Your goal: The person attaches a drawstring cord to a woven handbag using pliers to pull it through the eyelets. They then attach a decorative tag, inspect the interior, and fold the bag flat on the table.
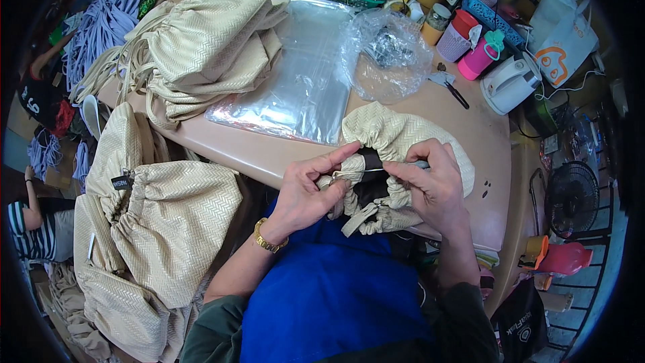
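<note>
The tool [373, 171], clamped in the right hand [431, 185], points left, nearly level, toward the left hand [306, 191], which pinches the mouth of the bag [443, 131]; its tip is hard to make out. The bag rests at the near edge of the table [494, 218], sleeves [302, 74] beyond, other bags [208, 33] piled left

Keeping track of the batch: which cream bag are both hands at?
The bag with its mouth between the left hand and right hand; neither touches the stacked bags farther left.
</note>
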Demonstrator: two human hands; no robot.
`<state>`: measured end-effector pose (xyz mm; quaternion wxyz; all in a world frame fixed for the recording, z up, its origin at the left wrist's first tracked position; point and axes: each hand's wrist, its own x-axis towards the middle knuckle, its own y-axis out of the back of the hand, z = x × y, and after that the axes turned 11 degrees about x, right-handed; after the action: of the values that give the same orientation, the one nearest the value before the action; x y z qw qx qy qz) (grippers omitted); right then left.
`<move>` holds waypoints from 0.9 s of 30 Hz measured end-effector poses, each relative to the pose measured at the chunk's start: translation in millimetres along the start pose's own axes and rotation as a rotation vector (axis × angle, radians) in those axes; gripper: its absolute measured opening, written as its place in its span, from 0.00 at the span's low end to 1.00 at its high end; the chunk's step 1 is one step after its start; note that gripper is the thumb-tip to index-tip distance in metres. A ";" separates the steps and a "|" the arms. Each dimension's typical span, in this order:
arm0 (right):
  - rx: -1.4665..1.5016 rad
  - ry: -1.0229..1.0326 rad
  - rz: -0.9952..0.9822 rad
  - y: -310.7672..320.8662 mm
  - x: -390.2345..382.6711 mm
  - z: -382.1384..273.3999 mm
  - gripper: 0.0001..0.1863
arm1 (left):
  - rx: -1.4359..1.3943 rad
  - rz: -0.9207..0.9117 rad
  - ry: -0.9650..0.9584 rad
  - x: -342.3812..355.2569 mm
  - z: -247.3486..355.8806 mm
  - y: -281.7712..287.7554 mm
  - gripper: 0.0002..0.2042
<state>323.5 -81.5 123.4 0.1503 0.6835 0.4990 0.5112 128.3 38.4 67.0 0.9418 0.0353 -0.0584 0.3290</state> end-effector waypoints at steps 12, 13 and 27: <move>-0.081 -0.024 -0.068 0.0 6.5 -17.1 0.19 | 0.051 0.008 0.008 2.5 3.2 0.2 0.26; -0.054 -0.013 -0.079 0.3 6.9 -15.2 0.19 | 0.052 -0.001 0.029 2.3 3.0 0.7 0.27; 0.515 -0.252 -0.195 -12.6 8.3 28.2 0.17 | -0.014 -0.014 0.136 1.2 3.2 3.3 0.27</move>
<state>340.6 -60.3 106.8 0.0811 0.7060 0.6529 0.2620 126.8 41.3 70.5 0.9462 0.0069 0.0036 0.3235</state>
